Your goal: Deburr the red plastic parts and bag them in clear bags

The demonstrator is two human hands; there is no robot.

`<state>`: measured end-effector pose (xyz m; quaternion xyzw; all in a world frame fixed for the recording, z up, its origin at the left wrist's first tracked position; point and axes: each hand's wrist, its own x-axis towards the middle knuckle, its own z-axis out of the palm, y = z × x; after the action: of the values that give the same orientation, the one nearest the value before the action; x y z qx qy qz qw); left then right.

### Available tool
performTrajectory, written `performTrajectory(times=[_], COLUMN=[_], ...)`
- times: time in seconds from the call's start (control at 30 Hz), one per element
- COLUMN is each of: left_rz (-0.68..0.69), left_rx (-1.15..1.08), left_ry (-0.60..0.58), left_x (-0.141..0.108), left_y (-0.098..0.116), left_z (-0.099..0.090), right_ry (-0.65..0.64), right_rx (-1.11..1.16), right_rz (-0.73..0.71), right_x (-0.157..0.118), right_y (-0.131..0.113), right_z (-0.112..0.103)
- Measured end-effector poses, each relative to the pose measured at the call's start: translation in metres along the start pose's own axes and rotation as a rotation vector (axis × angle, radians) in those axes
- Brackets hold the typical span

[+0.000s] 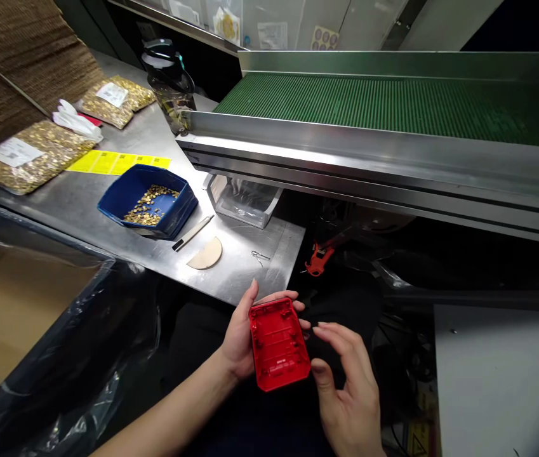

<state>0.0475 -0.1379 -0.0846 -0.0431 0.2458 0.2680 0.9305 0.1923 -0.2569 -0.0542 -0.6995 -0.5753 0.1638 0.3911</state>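
Note:
A red plastic housing point(279, 346), shallow and box-like with its ribbed inside facing up, rests in my left hand point(241, 336). The fingers of that hand wrap behind it, and the thumb points up along its left edge. Just right of the housing is my right hand point(350, 387), thumb and fingers apart with nothing between them. On the metal table point(245, 285) beyond stands a blue bin point(181, 206) holding many small brass-coloured pieces point(148, 206).
A utility knife point(193, 233), a beige half-disc point(206, 254) and a clear tray point(247, 202) lie near the bin. Behind runs a green conveyor point(369, 105) with a metal rail. Bags of brass pieces point(43, 152), yellow labels point(117, 162) and a bottle point(169, 82) are at left.

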Motion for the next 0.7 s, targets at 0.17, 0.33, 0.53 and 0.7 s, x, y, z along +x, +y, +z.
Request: performTrajectory(times=[0.17,0.33,0.53,0.7], left_rz=[-0.012,-0.026,-0.064,-0.154], left_rx=[-0.015,-0.033,0.021,0.138], left_ry=[-0.055,-0.047,0.055,0.190], left_x=[-0.001,-0.003,-0.020,-0.064], left_y=[0.002,0.002,0.007,0.002], left_z=[-0.001,0.003,-0.001,-0.034], right_ry=[-0.004,-0.034,0.083,-0.103], right_rx=[0.018,0.039,0.055,0.020], right_rz=[-0.010,-0.040,0.085,0.210], right_x=[0.003,-0.001,0.007,0.056], right_y=[0.006,0.003,0.009,0.028], right_z=[-0.002,0.000,-0.002,0.036])
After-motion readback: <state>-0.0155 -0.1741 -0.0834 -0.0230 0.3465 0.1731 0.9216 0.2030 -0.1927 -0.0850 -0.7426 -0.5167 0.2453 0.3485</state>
